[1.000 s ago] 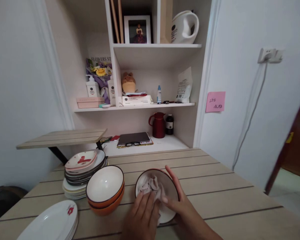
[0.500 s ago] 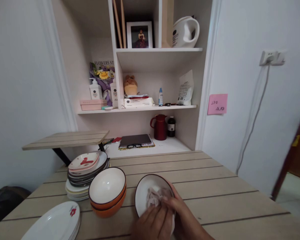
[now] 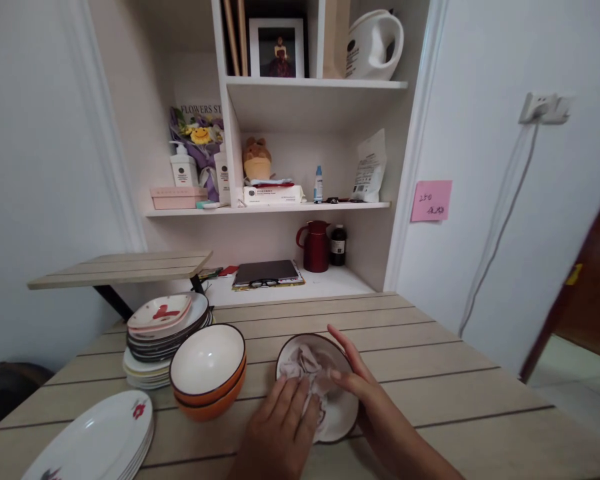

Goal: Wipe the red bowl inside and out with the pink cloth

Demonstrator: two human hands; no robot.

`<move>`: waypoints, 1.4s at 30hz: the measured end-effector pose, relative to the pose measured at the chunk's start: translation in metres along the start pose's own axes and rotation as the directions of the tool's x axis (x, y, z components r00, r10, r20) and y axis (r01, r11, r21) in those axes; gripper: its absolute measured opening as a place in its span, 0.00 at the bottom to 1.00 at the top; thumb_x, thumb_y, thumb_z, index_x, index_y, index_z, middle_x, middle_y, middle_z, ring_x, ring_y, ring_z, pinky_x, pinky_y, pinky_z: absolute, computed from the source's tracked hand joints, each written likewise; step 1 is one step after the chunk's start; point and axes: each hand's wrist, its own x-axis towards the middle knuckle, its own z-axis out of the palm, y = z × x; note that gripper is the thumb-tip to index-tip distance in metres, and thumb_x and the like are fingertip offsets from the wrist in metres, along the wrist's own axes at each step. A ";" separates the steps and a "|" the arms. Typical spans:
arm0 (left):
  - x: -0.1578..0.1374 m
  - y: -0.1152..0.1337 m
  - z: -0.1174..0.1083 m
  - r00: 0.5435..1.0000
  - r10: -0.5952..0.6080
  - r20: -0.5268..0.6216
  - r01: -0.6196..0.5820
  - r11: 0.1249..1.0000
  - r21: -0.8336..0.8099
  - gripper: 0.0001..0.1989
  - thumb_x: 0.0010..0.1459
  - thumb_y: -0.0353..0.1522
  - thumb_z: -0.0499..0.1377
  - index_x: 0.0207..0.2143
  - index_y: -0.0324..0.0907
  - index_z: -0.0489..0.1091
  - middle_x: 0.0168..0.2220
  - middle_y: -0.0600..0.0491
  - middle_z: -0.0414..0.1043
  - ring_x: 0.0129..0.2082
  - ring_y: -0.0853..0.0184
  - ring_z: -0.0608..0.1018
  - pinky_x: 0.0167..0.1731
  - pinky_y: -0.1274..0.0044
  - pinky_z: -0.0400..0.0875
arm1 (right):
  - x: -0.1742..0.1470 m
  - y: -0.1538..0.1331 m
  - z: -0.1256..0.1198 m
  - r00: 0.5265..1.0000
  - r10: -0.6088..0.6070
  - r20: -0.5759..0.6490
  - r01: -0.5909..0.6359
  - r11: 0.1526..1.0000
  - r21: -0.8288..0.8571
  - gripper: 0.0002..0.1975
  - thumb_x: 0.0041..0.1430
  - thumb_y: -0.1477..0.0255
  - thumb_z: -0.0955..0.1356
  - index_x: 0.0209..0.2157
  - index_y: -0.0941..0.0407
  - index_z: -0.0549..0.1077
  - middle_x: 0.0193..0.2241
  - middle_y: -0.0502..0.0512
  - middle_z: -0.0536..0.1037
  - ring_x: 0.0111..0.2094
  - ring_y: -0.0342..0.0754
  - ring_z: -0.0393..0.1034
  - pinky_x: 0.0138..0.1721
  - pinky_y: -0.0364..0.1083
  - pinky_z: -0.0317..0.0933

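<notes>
At the far left of the left hand (image 3: 280,427), and well apart from it, lie the white oval plates (image 3: 90,437), piled together, their long axis slanting away from the person toward the right; a red flower shows on the far end. Beyond them, farther ahead of that hand and to its left, stands a stack of mixed plates (image 3: 173,337), topped by a small dish with a red pattern (image 3: 161,312). Closer in, ahead and left of the same hand, sit the orange bowls (image 3: 207,383), nested upright, white inside.

The left hand lies palm down, fingers stretched close together over a crumpled pale cloth (image 3: 307,363); whether they pinch any of it cannot be told, as its underside is hidden. The cloth bunches just ahead of the fingertips and trails along their right side, inside the dark-rimmed bowl (image 3: 343,413). That bowl lies between the two hands — ahead and right of the left one, directly left of the right hand (image 3: 375,407). Being round, it has no long axis; its mouth faces up toward the person.

The right hand grips the bowl's right side, thumb over the inside, index finger extended past the rim — the cloth is nearer the left hand.
</notes>
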 end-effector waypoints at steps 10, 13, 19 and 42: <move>0.009 0.008 -0.004 0.992 -0.057 -0.113 0.059 0.998 0.012 0.21 0.75 0.25 0.44 0.45 0.37 0.78 0.43 0.48 0.84 0.42 0.67 0.85 0.67 0.70 0.61 | -0.002 0.020 0.003 0.997 -0.017 0.080 0.006 0.991 0.137 0.54 0.49 0.66 0.80 0.73 0.42 0.53 0.50 0.56 0.84 0.48 0.59 0.79 0.57 0.58 0.62; 0.012 0.010 -0.003 0.986 -0.087 -0.141 0.092 0.995 0.028 0.21 0.75 0.25 0.44 0.43 0.38 0.78 0.40 0.50 0.85 0.39 0.68 0.85 0.65 0.72 0.63 | -0.002 0.025 0.006 0.999 0.010 0.054 -0.018 0.989 0.149 0.50 0.50 0.65 0.79 0.71 0.44 0.57 0.46 0.55 0.85 0.45 0.58 0.80 0.55 0.58 0.63; 0.012 0.009 0.002 0.980 -0.089 -0.176 0.102 0.993 0.065 0.20 0.74 0.25 0.46 0.40 0.40 0.78 0.40 0.50 0.85 0.40 0.66 0.86 0.64 0.70 0.65 | 0.007 0.035 0.004 0.993 0.117 0.012 -0.116 0.955 0.272 0.18 0.43 0.65 0.81 0.39 0.50 0.81 0.35 0.54 0.86 0.38 0.56 0.78 0.49 0.53 0.68; 0.005 -0.001 -0.003 1.000 -0.008 -0.028 0.010 0.998 0.062 0.09 0.71 0.29 0.54 0.41 0.41 0.75 0.49 0.44 0.82 0.53 0.58 0.82 0.67 0.60 0.61 | 0.007 0.016 -0.017 0.996 0.090 0.023 -0.089 0.995 -0.043 0.39 0.51 0.68 0.75 0.66 0.45 0.67 0.55 0.57 0.82 0.56 0.64 0.74 0.55 0.59 0.64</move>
